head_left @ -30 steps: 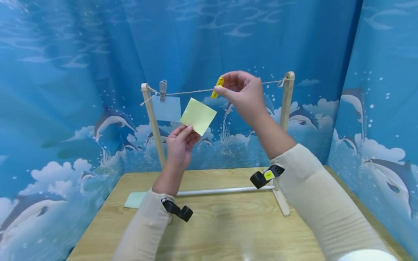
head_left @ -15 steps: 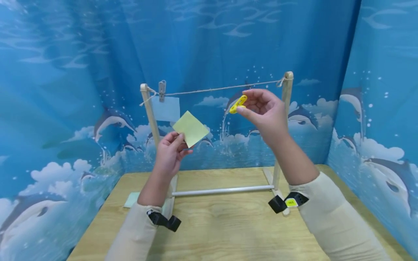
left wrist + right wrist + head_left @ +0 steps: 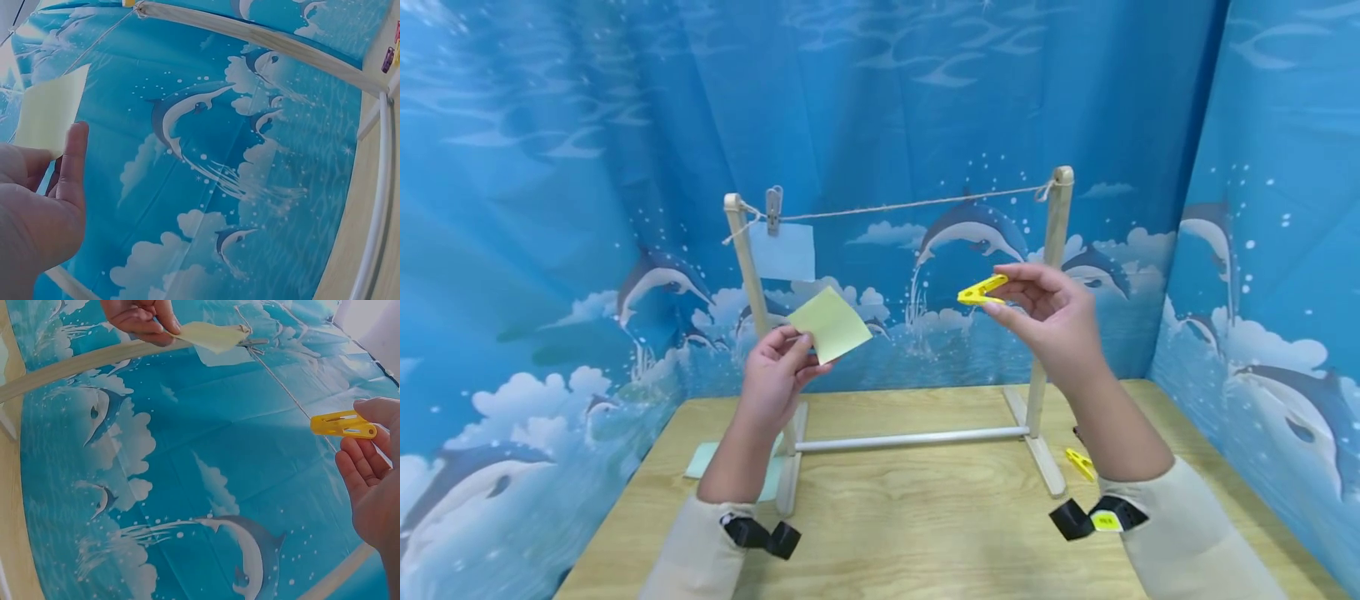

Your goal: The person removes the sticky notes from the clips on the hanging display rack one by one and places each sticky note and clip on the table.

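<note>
Between thumb and fingers, my left hand [image 3: 771,383] pinches a yellow-green square of paper [image 3: 831,327] by its lower left corner. My right hand [image 3: 1056,329] pinches a yellow clothespin [image 3: 982,292], whose jaw end points left toward the paper. Both hands are below the string [image 3: 887,206] stretched across the wooden frame, with a gap between paper and clothespin. Near the string's left end, a grey clothespin [image 3: 774,210] holds a pale blue paper [image 3: 786,254]. In the right wrist view the yellow clothespin [image 3: 342,424] overlaps the string.
The frame's wooden posts [image 3: 1056,225] rise on either side, joined low down by a white rod [image 3: 913,438]. Pale green paper [image 3: 702,458] lies on the table at left, partly behind my forearm. Another yellow clothespin [image 3: 1080,464] lies at right. A dolphin-printed curtain surrounds the table.
My right hand has drawn the yellow clothespin away from the string, down and to the right, turning it leftward. My left hand has lowered the paper and shifted it slightly left.
</note>
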### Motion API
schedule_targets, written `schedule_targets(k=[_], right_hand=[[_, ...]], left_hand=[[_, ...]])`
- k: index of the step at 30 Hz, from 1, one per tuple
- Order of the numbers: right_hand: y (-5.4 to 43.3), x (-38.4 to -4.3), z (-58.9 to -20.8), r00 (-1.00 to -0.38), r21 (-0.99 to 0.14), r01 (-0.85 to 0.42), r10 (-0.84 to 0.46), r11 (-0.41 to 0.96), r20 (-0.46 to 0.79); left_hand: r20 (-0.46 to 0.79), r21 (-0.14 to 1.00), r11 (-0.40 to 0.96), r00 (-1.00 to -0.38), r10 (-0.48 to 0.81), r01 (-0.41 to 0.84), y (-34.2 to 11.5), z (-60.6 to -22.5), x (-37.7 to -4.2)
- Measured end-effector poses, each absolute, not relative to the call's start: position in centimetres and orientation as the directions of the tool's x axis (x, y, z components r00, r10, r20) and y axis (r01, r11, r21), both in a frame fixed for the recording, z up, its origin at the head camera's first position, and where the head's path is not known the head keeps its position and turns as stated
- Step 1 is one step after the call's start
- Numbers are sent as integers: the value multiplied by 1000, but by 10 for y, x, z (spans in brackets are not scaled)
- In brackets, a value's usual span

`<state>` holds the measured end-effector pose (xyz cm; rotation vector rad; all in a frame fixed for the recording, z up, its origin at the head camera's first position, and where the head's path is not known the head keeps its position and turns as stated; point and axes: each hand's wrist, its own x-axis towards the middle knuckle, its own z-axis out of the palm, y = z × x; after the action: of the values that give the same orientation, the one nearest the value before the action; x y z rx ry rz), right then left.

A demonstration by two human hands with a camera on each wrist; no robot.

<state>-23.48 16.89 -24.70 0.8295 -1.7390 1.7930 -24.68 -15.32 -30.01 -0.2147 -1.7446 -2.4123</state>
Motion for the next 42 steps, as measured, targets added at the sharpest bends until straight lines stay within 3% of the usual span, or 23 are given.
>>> schedule_targets(k=[12, 23, 42], right_hand=[[195, -225, -275, -724, -725, -689, -37, -3, 689], [223, -217, -304, -781, -781, -624, 51, -21, 622], [265, -199, -368, -880, -893, -447, 154, 51, 450]], left_hand=[[139, 971, -179, -984, -112, 158, -175, -315, -234], [70, 980, -166, -974, -217, 108, -198, -329, -222], [18, 974, -214, -961, -275, 79, -230, -370, -206]])
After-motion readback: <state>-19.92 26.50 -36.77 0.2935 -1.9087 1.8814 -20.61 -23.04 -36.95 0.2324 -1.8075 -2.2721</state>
